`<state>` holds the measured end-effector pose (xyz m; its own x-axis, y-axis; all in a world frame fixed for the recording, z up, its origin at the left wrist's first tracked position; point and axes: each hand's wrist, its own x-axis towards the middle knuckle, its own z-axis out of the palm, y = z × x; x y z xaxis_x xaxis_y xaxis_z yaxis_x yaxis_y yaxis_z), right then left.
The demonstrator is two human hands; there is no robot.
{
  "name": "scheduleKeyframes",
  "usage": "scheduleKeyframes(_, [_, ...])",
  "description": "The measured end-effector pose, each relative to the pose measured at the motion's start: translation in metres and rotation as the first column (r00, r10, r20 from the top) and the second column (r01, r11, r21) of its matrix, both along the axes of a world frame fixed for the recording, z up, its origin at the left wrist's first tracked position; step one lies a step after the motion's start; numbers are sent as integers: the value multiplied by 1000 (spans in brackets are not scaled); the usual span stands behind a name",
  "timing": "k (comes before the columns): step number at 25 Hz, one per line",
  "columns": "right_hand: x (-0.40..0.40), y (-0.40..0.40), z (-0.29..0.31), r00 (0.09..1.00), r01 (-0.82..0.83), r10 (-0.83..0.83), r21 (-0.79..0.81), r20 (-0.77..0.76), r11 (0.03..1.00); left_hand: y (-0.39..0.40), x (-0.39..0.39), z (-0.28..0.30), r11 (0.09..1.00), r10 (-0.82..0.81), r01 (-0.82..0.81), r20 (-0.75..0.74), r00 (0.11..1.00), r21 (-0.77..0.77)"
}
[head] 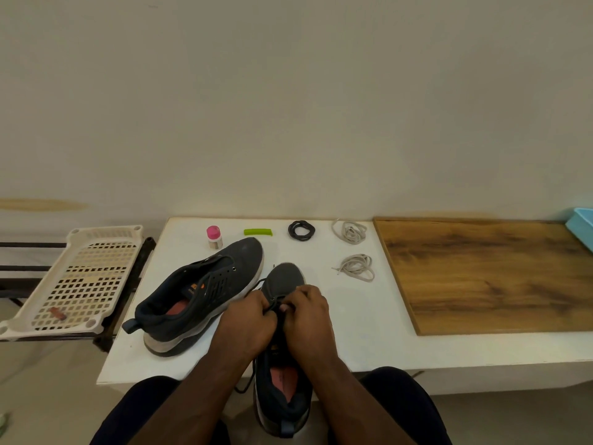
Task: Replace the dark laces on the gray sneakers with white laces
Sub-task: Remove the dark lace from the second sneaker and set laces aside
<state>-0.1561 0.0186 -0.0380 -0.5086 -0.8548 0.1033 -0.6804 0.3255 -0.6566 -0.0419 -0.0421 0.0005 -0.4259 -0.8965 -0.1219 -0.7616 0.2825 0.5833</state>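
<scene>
Two dark gray sneakers lie on a white table [359,322]. The left sneaker [205,293] lies tilted on its side with no lace in its eyelets. The right sneaker [282,364] points away from me, its heel over the table's front edge. My left hand [248,319] and my right hand [308,319] both pinch its dark lace [276,305] over the tongue; one lace end [247,380] hangs down at the shoe's left. A coiled dark lace [301,230] and two white lace bundles, one at the back [350,231] and one nearer [357,268], lie at the back.
A small bottle with a pink cap [214,237] and a green strip [258,232] sit at the table's back. A wooden board [487,274] covers the right part, with a light blue tray [580,223] at its far corner. A cream perforated rack [83,277] stands left.
</scene>
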Motion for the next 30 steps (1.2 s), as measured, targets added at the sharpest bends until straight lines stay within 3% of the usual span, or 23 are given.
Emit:
scheduleKeyframes(3, [-5,0,0,996,70,-66,-74,59,995,0,-1,-1,1000,0,0,-3,1000,-13])
scheduleKeyframes(7, [-4,-3,-4,999,-37,37,33,-17,999,2,-1,-2,999,-8,7,-14,1000,-37])
scheduleKeyframes(12, [0,-2,5,995,78,-74,-71,60,994,4,3,-6,999,28,-30,-34,999,-37])
scheduleKeyframes(16, [-1,-3,3,998,-53,55,52,-32,997,7,3,-8,999,15,-16,-31,999,-41])
scheduleKeyframes(22, [8,-2,14,999,35,-35,40,-5,999,11,4,-8,999,23,-24,-31,999,-44])
scheduleKeyframes(27, [8,-4,16,992,-78,94,172,-89,982,14,3,-7,998,14,-16,-27,1000,-58])
scheduleKeyframes(30, [9,-4,20,997,69,-71,81,28,994,14,4,-8,997,38,-42,-56,998,-70])
